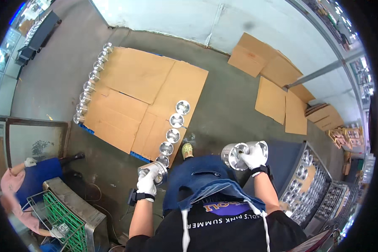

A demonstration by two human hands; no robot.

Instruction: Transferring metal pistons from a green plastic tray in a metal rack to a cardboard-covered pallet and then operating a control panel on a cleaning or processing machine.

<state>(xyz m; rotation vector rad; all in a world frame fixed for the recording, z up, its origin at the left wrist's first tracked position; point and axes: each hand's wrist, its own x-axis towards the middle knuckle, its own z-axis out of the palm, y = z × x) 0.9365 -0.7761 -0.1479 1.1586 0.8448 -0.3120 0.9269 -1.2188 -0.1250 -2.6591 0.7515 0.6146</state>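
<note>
My left hand point(147, 183), in a white glove, is closed on a shiny metal piston point(160, 176) beside the near corner of the cardboard-covered pallet point(138, 98). My right hand point(254, 160), gloved too, grips a cluster of metal pistons point(237, 156) to the right of my legs; its fingers partly cover them, so their number is unclear. Close to my left hand, a row of several pistons point(172, 135) stands along the pallet's right side. Another row of pistons point(88, 87) lines its left edge.
At the right, a dark cart point(304, 168) carries many pistons. Flat cardboard sheets point(277, 101) lie on the floor near the light wall point(172, 17). A person in a blue apron point(44, 178) handles a piston over a green-lined rack point(63, 216) at lower left.
</note>
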